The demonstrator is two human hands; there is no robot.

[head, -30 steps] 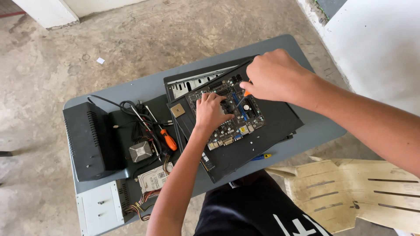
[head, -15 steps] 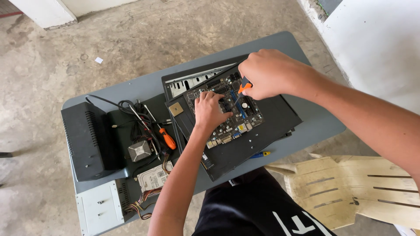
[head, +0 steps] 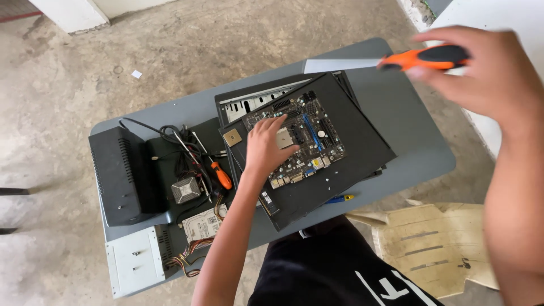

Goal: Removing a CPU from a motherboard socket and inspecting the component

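Left hand: the left hand [head: 265,148] lies flat on the green circuit board [head: 300,141]. The fingers [head: 277,121] are spread out and press on the board. It holds nothing, it only touches.

Right hand: the right hand [head: 487,76] is up high, close to the camera and a bit blurry. It is closed around the orange and black handle of a screwdriver [head: 422,58]. The handle points to the left. I cannot see the metal tip.

Circuit board: it sits in the middle of the flat black metal case panel [head: 345,161], under the left hand. It has a blue strip and a pale square part on it.

Table: the grey plastic table [head: 408,122] holds all the parts. The black case panel lies in its middle.

Left side of the table: a black box with air slots [head: 122,175] stands there. Beside it is a bunch of black wires [head: 175,139], a small square metal cooler [head: 186,190], and a second small screwdriver with an orange handle [head: 221,175]. A silver hard drive [head: 203,224] lies near the table's front edge.

Front left corner: a pale grey metal box [head: 135,266] with coloured wires [head: 190,255] next to it.

Floor: rough grey concrete floor [head: 226,45]. A torn piece of tan cardboard [head: 430,243] lies on the right, by the person's black shorts [head: 328,266].
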